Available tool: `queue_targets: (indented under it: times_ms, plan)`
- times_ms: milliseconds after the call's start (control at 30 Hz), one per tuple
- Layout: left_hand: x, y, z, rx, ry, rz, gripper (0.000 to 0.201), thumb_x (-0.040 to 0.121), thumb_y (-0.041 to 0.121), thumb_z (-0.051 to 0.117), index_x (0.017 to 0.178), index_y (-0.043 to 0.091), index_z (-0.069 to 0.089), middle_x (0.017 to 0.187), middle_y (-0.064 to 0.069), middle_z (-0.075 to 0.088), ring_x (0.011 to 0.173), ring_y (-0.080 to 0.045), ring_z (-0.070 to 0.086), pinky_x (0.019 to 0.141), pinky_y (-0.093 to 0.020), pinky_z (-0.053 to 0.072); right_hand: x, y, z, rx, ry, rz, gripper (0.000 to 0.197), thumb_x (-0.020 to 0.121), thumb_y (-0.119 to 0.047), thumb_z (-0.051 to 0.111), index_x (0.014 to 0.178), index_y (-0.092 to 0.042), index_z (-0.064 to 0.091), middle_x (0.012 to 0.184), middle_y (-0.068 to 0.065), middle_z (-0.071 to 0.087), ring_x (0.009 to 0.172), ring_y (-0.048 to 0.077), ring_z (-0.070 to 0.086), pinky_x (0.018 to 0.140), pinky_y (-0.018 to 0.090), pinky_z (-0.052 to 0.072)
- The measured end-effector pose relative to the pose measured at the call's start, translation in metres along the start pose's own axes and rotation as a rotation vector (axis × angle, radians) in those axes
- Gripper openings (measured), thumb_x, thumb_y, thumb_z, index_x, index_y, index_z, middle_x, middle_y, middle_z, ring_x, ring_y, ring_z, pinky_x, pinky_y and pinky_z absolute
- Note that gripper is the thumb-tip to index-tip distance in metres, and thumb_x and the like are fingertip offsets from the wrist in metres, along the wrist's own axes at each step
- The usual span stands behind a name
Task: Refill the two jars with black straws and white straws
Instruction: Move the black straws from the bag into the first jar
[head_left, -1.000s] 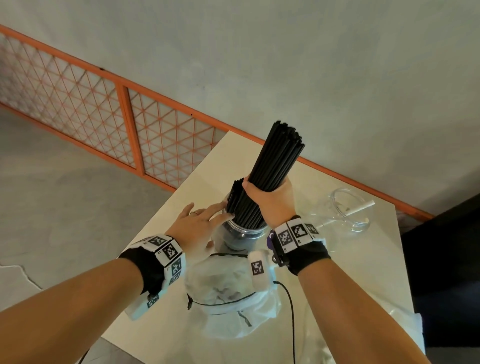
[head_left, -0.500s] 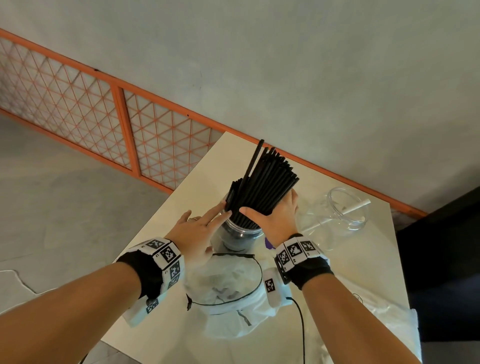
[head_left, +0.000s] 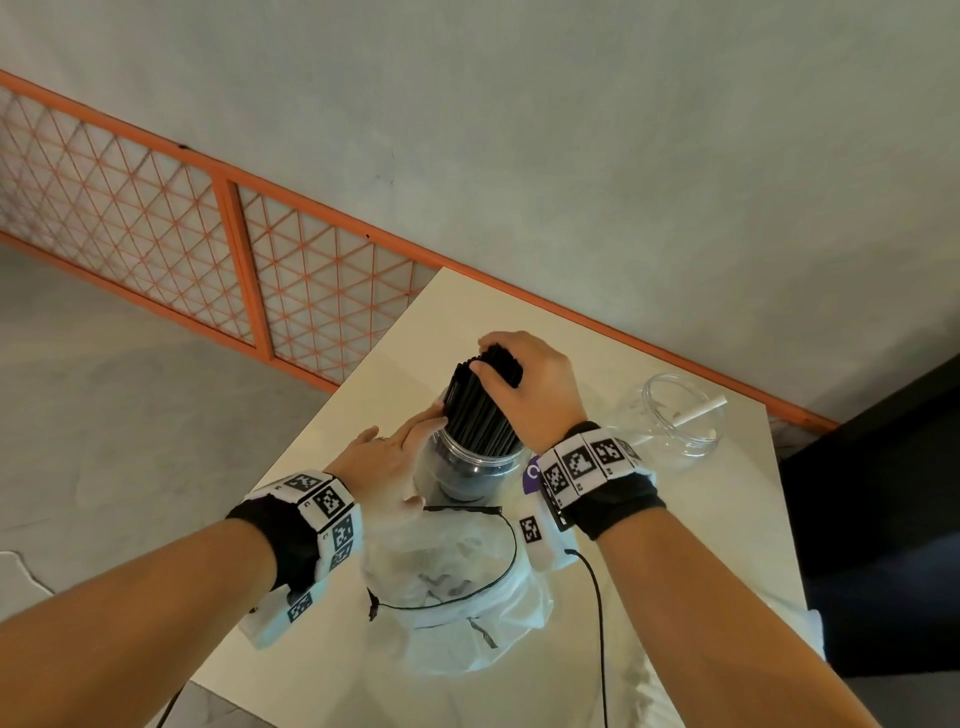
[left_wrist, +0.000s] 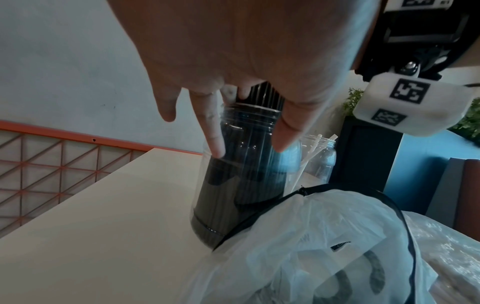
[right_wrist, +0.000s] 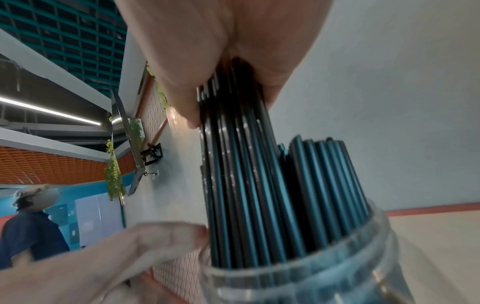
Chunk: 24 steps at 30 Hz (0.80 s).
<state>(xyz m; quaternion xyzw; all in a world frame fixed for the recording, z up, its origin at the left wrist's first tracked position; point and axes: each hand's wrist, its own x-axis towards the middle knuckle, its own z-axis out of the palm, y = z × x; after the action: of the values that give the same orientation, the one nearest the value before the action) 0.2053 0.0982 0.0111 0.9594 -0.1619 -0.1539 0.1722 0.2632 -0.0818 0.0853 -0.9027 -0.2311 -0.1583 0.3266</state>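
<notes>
A bundle of black straws (head_left: 475, 410) stands in a clear jar (head_left: 462, 470) at the middle of the cream table (head_left: 332, 649). My right hand (head_left: 511, 371) covers the bundle's top, thumb and fingers curled round the black straws (right_wrist: 246, 174). The left hand (head_left: 400, 452) lies against the jar's left side with straight fingers (left_wrist: 215, 139), its fingertips touching the straws at the jar's mouth. A second clear jar (head_left: 680, 415) stands to the right, one white straw (head_left: 696, 410) leaning in it.
A crumpled white plastic bag (head_left: 457, 587) lies just in front of the jar, with a black cable (head_left: 597, 597) beside it. The table's left edge drops to the floor. An orange lattice rail (head_left: 249, 270) runs along the wall. A person (right_wrist: 31, 222) stands far off.
My right hand slid from the middle of the bundle up to its top and pushed the straws down into the jar. The left hand stayed at the jar's side.
</notes>
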Motion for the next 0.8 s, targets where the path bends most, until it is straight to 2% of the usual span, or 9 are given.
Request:
queue_targets:
  times_ms: [67,133,233,333,467,567,667,733,800]
  plan:
    - [-0.002,0.002,-0.001,-0.019,0.015,0.005,0.096,0.084,0.034,0.057,0.147,0.026,-0.016,0.158,0.011,-0.005,0.098,-0.01,0.063,0.113,-0.045,0.026,-0.003,0.004,0.007,0.035,0.072,-0.005,0.021,0.086,-0.015,0.065,0.107,-0.012,0.062,0.105,0.0,0.064,0.094,0.012,0.059,0.084,0.025,0.05]
    - [-0.004,0.005,-0.004,-0.03,0.031,0.002,0.097,0.085,0.034,0.057,0.147,0.024,-0.017,0.157,0.006,0.012,0.091,-0.013,0.064,0.107,-0.04,0.035,-0.007,0.005,0.012,0.094,0.079,0.01,0.027,0.087,-0.011,0.063,0.114,-0.012,0.059,0.11,0.002,0.061,0.096,0.013,0.059,0.085,0.022,0.049]
    - [-0.006,0.005,-0.006,-0.029,0.057,0.013,0.097,0.085,0.031,0.058,0.148,0.024,-0.015,0.145,0.002,0.039,0.082,-0.016,0.066,0.09,-0.032,0.047,-0.013,0.01,0.022,-0.049,0.075,-0.076,0.021,0.089,-0.018,0.059,0.107,-0.01,0.064,0.105,0.003,0.065,0.101,0.018,0.054,0.09,0.028,0.046]
    - [-0.008,0.007,-0.008,-0.053,0.061,-0.002,0.096,0.085,0.028,0.058,0.148,0.026,-0.014,0.13,-0.004,0.054,0.071,-0.018,0.066,0.074,-0.036,0.054,-0.018,0.013,0.031,-0.109,0.08,-0.131,0.023,0.09,-0.025,0.052,0.097,-0.008,0.067,0.105,0.004,0.065,0.104,0.017,0.048,0.094,0.028,0.043]
    - [-0.007,0.009,-0.007,-0.074,0.04,-0.004,0.095,0.086,0.027,0.057,0.148,0.026,-0.016,0.142,-0.003,0.041,0.059,-0.014,0.058,0.066,-0.033,0.053,-0.026,0.015,0.038,-0.033,0.018,-0.1,0.028,0.094,-0.012,0.05,0.121,-0.006,0.057,0.123,0.009,0.056,0.115,0.02,0.047,0.103,0.03,0.039]
    - [-0.003,0.005,-0.004,-0.049,0.042,-0.006,0.095,0.086,0.029,0.056,0.148,0.026,-0.016,0.154,0.004,0.021,0.055,-0.011,0.054,0.061,-0.03,0.051,-0.029,0.019,0.043,-0.125,0.079,-0.178,0.031,0.093,-0.017,0.045,0.114,-0.003,0.063,0.115,0.011,0.063,0.113,0.018,0.043,0.101,0.034,0.038]
    - [-0.002,0.005,-0.003,-0.026,0.04,-0.022,0.095,0.086,0.03,0.056,0.148,0.025,-0.016,0.155,0.005,0.019,0.051,-0.006,0.048,0.058,-0.027,0.047,-0.033,0.024,0.044,-0.26,0.016,-0.229,0.036,0.094,-0.023,0.043,0.114,-0.005,0.066,0.122,0.007,0.064,0.121,0.018,0.049,0.105,0.037,0.039]
    - [-0.002,0.006,-0.002,-0.026,0.044,-0.029,0.095,0.086,0.031,0.056,0.148,0.025,-0.016,0.154,0.005,0.022,0.05,-0.005,0.047,0.057,-0.026,0.045,-0.036,0.024,0.042,-0.352,-0.08,-0.23,0.042,0.096,-0.025,0.037,0.128,-0.006,0.056,0.141,0.008,0.05,0.129,0.018,0.047,0.108,0.041,0.039]
    - [-0.002,0.005,-0.002,-0.03,0.045,-0.027,0.095,0.086,0.031,0.056,0.148,0.026,-0.016,0.155,0.004,0.021,0.051,-0.006,0.049,0.058,-0.027,0.048,-0.04,0.025,0.036,-0.43,-0.152,-0.213,0.053,0.097,-0.034,0.033,0.144,-0.009,0.033,0.157,0.006,0.02,0.141,0.016,0.027,0.116,0.04,0.027]
